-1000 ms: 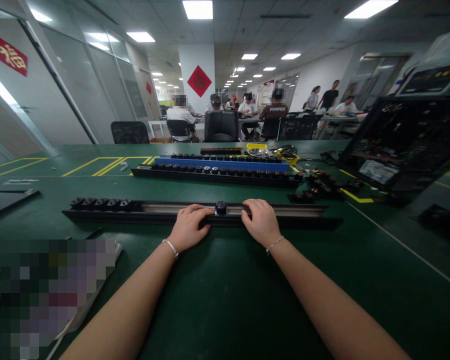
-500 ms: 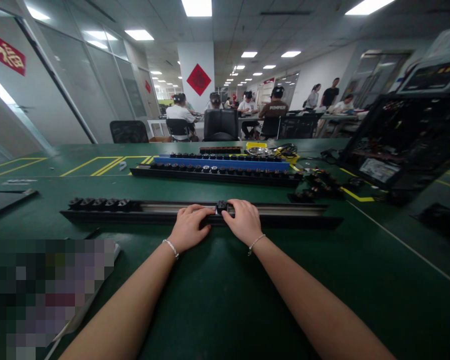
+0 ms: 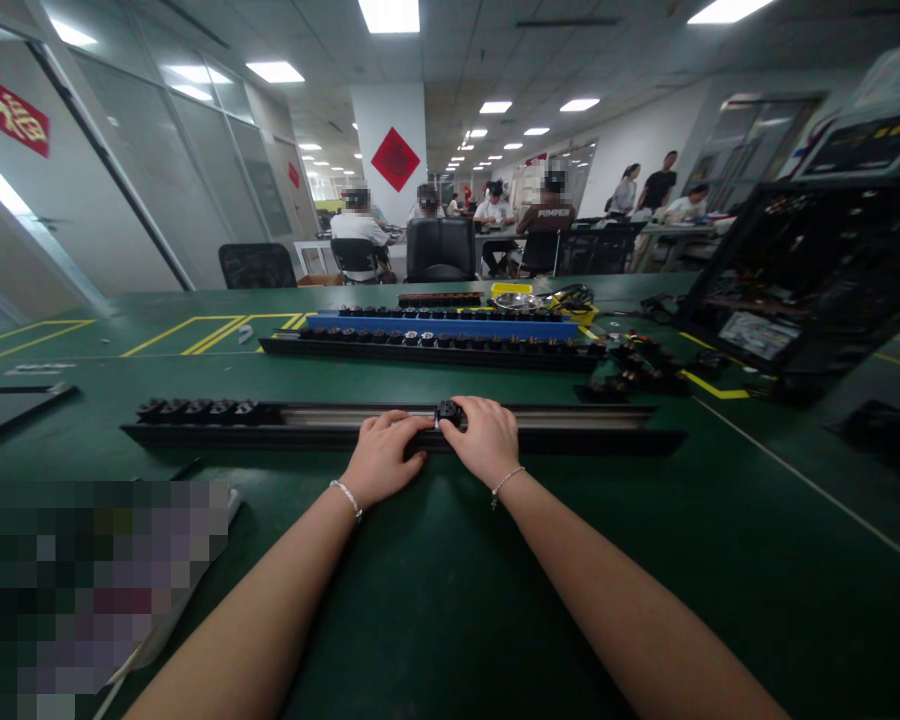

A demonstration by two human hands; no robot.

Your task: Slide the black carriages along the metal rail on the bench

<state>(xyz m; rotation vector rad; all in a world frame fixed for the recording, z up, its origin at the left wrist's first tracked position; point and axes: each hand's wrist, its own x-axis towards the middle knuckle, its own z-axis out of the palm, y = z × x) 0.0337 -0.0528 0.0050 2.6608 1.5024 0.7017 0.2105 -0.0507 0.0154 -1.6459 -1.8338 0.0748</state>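
A long black channel rail with a pale inner strip lies across the table in front of me. At its middle sits a small black block-shaped part; its exact kind is unclear. My right hand pinches this part, thumb in front and fingers at its right and back. My left hand grips the rail's near wall just left of the part, fingers over the wall and thumb in front. The left index fingertip reaches the part's left side. Several similar black parts stand in a row at the rail's left end.
Farther back lie another black rail and a blue rail, both lined with small parts. Loose dark parts and an open black equipment case are at right. A blurred-out flat item lies at front left. People sit beyond the table.
The small black part and my left hand have shifted very slightly to the right. My right thumb sits a little farther left against the part. The rail stays put.
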